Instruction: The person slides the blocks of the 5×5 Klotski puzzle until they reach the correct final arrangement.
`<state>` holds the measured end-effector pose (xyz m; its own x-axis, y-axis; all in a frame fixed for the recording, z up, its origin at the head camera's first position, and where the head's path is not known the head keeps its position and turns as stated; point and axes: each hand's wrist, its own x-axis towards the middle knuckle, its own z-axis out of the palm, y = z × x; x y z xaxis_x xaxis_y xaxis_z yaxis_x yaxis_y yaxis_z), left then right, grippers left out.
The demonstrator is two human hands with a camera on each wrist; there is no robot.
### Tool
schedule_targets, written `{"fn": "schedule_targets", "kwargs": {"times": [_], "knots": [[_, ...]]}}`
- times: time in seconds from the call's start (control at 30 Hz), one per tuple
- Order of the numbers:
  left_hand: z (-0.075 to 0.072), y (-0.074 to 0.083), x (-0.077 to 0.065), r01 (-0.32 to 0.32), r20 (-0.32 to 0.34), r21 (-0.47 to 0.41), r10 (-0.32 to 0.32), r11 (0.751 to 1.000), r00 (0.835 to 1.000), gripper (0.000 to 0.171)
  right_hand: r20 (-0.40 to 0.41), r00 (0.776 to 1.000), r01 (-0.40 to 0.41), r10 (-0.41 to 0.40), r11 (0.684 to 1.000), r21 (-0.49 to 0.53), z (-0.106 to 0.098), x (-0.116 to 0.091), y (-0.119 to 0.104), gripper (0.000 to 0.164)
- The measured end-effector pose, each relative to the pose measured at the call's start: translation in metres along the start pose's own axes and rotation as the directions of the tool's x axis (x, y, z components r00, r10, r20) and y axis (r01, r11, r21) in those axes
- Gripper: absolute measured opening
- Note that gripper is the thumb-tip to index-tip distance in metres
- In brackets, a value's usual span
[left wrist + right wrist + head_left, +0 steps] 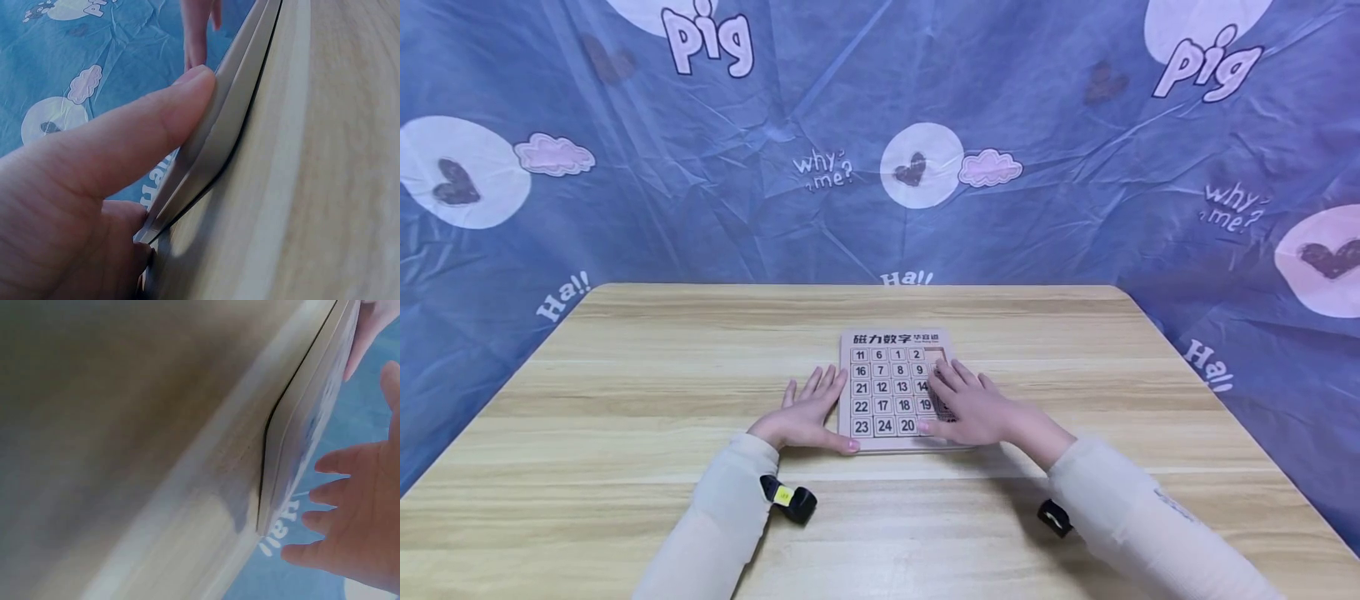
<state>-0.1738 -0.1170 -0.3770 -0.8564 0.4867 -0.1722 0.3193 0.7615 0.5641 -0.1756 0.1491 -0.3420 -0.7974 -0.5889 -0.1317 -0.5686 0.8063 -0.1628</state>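
A pale number slide puzzle (pixel 894 442) lies flat on the table, with rows of numbered tiles and Chinese lettering along its top. One gap shows in the upper right corner of its grid. My left hand (pixel 805 421) steadies the puzzle's left side, fingers spread and thumb on the lower left corner; in the left wrist view the thumb (pixel 156 125) rests against the rim. Over the right-hand columns is my right hand (pixel 977 410), its fingers extended and covering several tiles. In the right wrist view the fingers (pixel 337 494) reach above the board's face; whether they touch it I cannot tell.
The wooden table (pixel 625 392) extends around the puzzle on all sides. Behind it hangs a blue printed cloth (pixel 820 225). Both forearms wear light sleeves, and a small black strapped device (pixel 793 502) sits at the left wrist.
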Motion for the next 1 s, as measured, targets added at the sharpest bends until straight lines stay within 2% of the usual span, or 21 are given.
{"fn": "schedule_targets", "kwargs": {"times": [0.23,0.43,0.6,1.0], "knots": [[0.0,0.001,0.0,0.004,0.0,0.01,-0.004,1.0,1.0,0.113,-0.002,0.998,0.064,-0.064,0.998,0.013,0.004,-0.039,-0.006,0.08],[0.0,0.001,0.0,0.009,0.001,0.008,-0.009,1.0,1.0,0.113,0.011,0.997,0.07,-0.07,0.997,0.022,0.009,-0.058,-0.006,0.08],[0.0,0.001,0.0,0.012,0.003,0.011,-0.012,1.0,1.0,0.114,0.013,0.997,0.071,-0.071,0.997,0.016,0.013,-0.059,-0.005,0.081],[0.001,0.0,0.0,-0.002,0.001,0.01,0.002,1.0,1.0,0.113,0.022,0.999,0.039,-0.039,0.999,0.011,0.011,-0.044,-0.001,0.08]]}}
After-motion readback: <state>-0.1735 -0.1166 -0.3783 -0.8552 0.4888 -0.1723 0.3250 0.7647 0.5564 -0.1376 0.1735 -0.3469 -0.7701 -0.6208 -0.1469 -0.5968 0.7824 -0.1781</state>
